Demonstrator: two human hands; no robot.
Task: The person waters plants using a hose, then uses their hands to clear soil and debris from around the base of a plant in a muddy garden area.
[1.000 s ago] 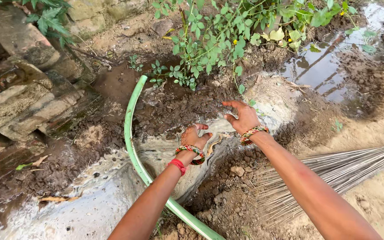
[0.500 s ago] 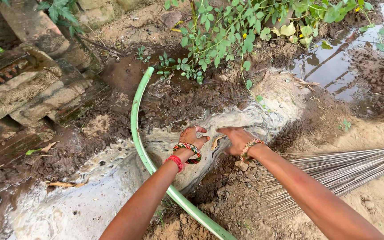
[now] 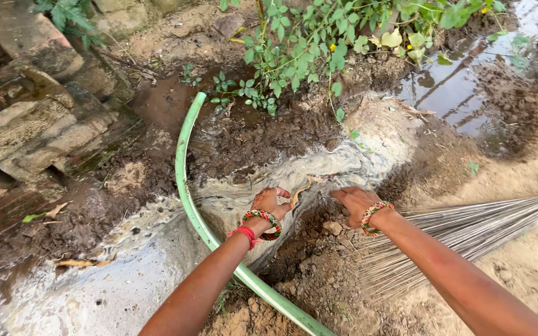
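Note:
My left hand (image 3: pixel 270 201) reaches into a muddy water channel (image 3: pixel 238 196), fingers curled in the wet soil beside a thin brown root or twig (image 3: pixel 300 190). It wears coloured bangles and a red thread at the wrist. My right hand (image 3: pixel 355 203) rests palm down on the damp earth mound to the right, fingers apart, close to a small stone (image 3: pixel 332 228). A green hose (image 3: pixel 188 199) curves past the left hand's wrist.
A stick broom (image 3: pixel 468 233) lies on the ground under my right forearm. Leafy green plants (image 3: pixel 319 37) grow beyond the channel. A puddle (image 3: pixel 462 81) sits at upper right. Stone slabs (image 3: pixel 26 124) stand at left.
My right hand has come down from above the channel and now lies on the earth mound. My left hand stays in the muddy water.

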